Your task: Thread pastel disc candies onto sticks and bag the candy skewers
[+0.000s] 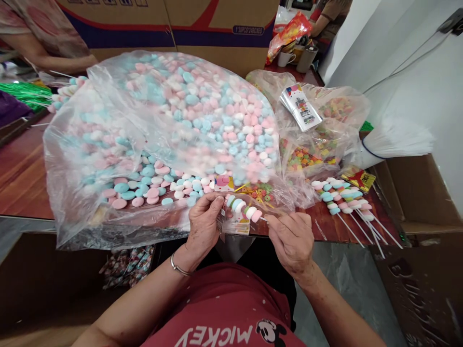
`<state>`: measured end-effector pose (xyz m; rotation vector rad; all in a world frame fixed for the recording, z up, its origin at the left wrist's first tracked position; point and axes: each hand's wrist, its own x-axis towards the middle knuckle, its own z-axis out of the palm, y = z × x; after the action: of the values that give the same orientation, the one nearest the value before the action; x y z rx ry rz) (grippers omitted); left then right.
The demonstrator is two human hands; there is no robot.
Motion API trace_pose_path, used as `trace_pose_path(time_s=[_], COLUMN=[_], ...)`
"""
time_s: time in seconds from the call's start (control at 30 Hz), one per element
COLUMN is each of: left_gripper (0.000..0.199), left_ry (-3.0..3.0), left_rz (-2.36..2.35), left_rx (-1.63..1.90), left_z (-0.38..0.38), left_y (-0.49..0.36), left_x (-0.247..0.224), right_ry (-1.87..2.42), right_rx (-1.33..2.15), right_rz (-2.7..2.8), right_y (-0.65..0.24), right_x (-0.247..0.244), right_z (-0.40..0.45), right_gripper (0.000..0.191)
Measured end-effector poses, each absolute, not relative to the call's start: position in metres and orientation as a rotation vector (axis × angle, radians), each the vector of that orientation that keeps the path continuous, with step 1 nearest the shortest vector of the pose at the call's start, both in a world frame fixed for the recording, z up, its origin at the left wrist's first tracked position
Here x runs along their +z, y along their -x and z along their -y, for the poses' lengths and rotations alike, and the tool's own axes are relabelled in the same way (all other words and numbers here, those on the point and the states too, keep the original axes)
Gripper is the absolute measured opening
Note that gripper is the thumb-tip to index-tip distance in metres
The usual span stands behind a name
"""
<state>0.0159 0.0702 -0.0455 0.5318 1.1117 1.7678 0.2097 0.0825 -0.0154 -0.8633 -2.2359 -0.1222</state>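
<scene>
A skewer of pink, white, blue and green candies (pixel 238 206) spans the space between my hands at the table's front edge. My left hand (pixel 205 219) pinches its upper left end, by a small printed wrapper. The fingers of my right hand (pixel 291 236) are closed on the bare white stick at the other end. Behind my hands lies a big clear bag (pixel 162 120) of pink, blue and white candies, some loose at its mouth. Colourful candy rings (pixel 262 193) lie just behind the skewer. Several filled skewers (pixel 342 195) rest to the right.
A stack of printed cards (pixel 301 108) lies on bags of gummy rings (pixel 307 154). White sticks (pixel 401 137) fill a container at right. Open cartons stand below left and at right (pixel 415 193). Other people's arms show at the back.
</scene>
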Motion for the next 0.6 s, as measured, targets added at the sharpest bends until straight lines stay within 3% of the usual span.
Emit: trace_pose_path(time_s=[0.33,0.6], left_gripper=[0.02,0.016], left_ry=[-0.514,-0.505], left_rz=[-1.155,-1.136], left_rx=[1.778,1.814], left_z=[-0.069,-0.067], left_y=[-0.019,-0.023], left_x=[-0.052,-0.054], right_ry=[0.916,0.92], right_rx=[-0.225,-0.308], right_rz=[2.224,2.22], right_y=[-0.196,-0.188], right_x=[-0.02,-0.022], right_z=[-0.071,-0.066], right_gripper=[0.032,0.021])
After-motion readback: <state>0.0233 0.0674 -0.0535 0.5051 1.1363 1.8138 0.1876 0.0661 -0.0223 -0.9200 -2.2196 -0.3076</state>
